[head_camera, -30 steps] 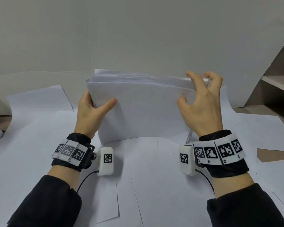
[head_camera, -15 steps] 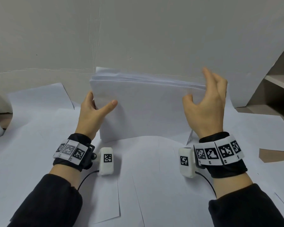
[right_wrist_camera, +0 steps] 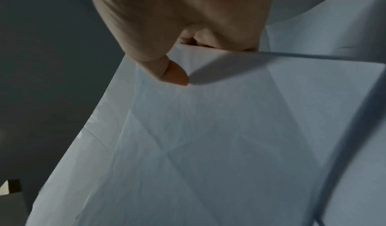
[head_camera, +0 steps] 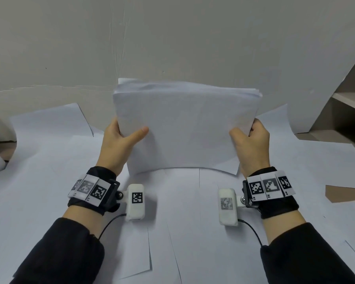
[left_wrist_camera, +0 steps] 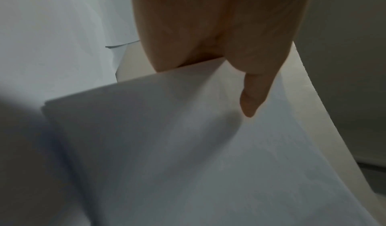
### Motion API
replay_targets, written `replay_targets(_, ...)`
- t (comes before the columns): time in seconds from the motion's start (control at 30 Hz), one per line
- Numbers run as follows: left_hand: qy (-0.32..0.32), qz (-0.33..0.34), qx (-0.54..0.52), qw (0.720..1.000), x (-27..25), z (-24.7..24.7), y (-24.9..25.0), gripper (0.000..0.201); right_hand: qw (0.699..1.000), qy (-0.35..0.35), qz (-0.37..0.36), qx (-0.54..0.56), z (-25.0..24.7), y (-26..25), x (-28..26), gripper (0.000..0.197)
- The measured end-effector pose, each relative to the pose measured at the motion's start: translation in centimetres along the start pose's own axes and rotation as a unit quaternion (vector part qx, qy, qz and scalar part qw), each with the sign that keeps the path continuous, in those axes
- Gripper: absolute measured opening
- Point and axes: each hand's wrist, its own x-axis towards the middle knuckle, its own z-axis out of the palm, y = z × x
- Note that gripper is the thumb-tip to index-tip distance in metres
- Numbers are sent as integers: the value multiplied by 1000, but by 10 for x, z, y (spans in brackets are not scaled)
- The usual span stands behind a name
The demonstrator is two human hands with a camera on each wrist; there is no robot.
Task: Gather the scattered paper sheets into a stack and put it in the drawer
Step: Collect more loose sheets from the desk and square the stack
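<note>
Between the left hand (head_camera: 119,144) and right hand (head_camera: 251,142), both gripping its short sides, the paper stack (head_camera: 184,128) stands upright, long axis crosswise; no drawer visible.

This is looking like a makeshift recording setup in a plain room, not a lived-in home. A bare grey wall (head_camera: 172,37) is standing beyond the hands, with cracks running down it. Loose white sheets (head_camera: 49,160) are covering the brown tabletop (head_camera: 344,193) under and around both wrists. Marker-tagged wristbands (head_camera: 268,186) are sitting on the arms. Pale wooden shelving (head_camera: 348,103) is showing past the right hand (head_camera: 252,144).
</note>
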Motion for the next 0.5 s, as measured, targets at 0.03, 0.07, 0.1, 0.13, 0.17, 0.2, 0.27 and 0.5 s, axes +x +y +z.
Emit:
replay_targets(0.03,5,7,11,1000,0,0,0,54,1000,1,-3,-5,-1,1,0,18)
replay_targets(0.07,11,15,18,1000,0,-1,2,64,1000,0,-1,-10,-2,3,-1,18)
replay_targets(0.1,15,32,24,999,1,-2,4,77,1000,0,3,-12,-3,4,-1,22)
replay_targets(0.13,17,56,37,998,1,-4,7,91,1000,0,9,-11,-3,5,-1,29)
replay_targets(0.17,15,89,59,994,2,-5,14,103,1000,0,16,-6,-4,5,-1,36)
replay_targets(0.2,12,123,91,988,2,-4,21,111,1000,1,20,-2,-5,4,0,40)
replay_targets(0.27,3,201,185,962,8,-1,34,112,1000,-2,26,5,-7,2,1,41)
replay_targets(0.5,-20,260,369,892,23,-4,48,41,998,-24,57,7,-11,2,2,22)
